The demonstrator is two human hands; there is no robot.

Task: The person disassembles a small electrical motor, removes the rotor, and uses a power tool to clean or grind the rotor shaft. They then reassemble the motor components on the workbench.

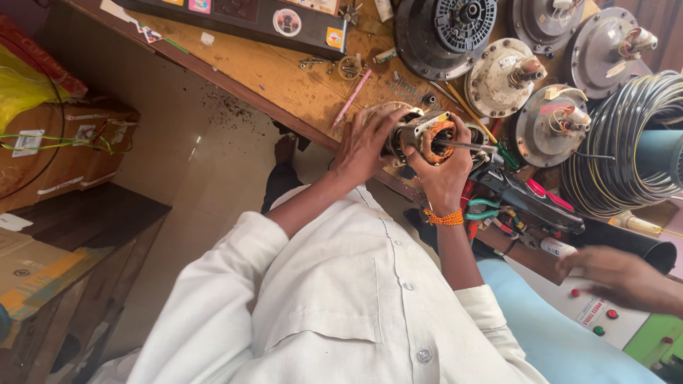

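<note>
Left hand (363,146) clamps the motor stator (421,135) steady; right hand (445,171), at four o'clock, grips a screwdriver (469,146) into its copper windings.

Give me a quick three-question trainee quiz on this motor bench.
1. True or false: the left hand rests on the stator.
2. Which hand holds the screwdriver?
3. The wrist band is: A green, B orange, C blue.

Key: 1 true. 2 the right hand. 3 B.
</note>
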